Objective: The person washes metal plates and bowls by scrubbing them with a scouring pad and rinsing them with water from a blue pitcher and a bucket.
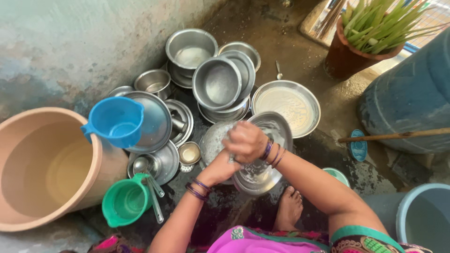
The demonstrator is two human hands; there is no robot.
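Note:
A soapy steel plate [276,129] is tilted up over the wet floor in front of me. My left hand [218,169] grips its lower left edge. My right hand [246,140] is closed on a scrubber that I cannot see well, pressed against the plate's face. A second foamy steel dish [212,140] lies just behind and left of the plate. Bangles sit on both wrists. My bare foot [288,208] rests on the floor below the plate.
Several steel bowls [216,84] and plates [293,105] are piled at the back. A blue jug [117,122], a green jug [125,201] and a tan tub [101,159] stand at left. A potted plant [347,56], a dark drum [412,93], a stick [398,136] and a blue bucket [405,211] are at right.

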